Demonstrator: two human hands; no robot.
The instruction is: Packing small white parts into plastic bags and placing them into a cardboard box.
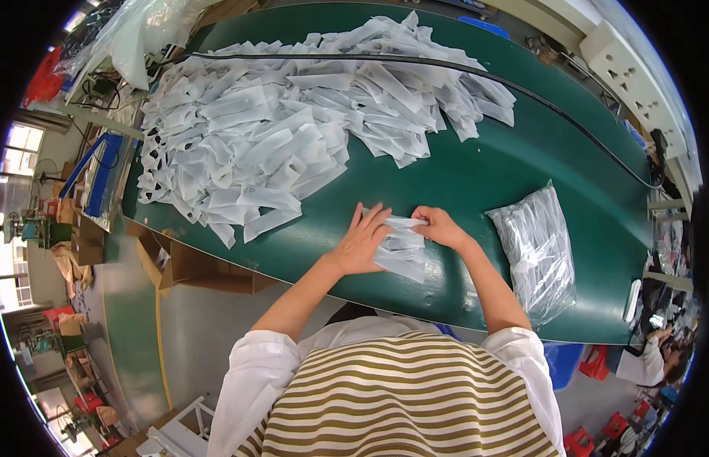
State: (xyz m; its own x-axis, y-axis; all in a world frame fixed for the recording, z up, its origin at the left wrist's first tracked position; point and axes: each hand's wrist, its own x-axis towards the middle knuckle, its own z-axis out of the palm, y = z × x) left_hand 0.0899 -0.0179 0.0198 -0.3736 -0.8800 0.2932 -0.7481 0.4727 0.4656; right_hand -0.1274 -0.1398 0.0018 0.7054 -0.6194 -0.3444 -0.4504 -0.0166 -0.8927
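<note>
Between my hands, near the front edge of the green table, lies a small stack of translucent whitish plastic sleeves (404,257). My left hand (358,242) rests along the stack's left side, palm down, with its fingers spread and their tips touching the plastic. At the upper right corner of the stack, my right hand (440,228) pinches the edge of a sleeve between thumb and fingers. A large loose heap of similar sleeves (263,129) spreads over the far left of the table. To the right of my right forearm sits a clear plastic bag packed with sleeves (533,255).
A black cable (522,85) runs above the heap and down to the right side of the green table (453,171). A power strip (636,87) is mounted at the upper right. Below the table's left edge stands an open cardboard box (209,268).
</note>
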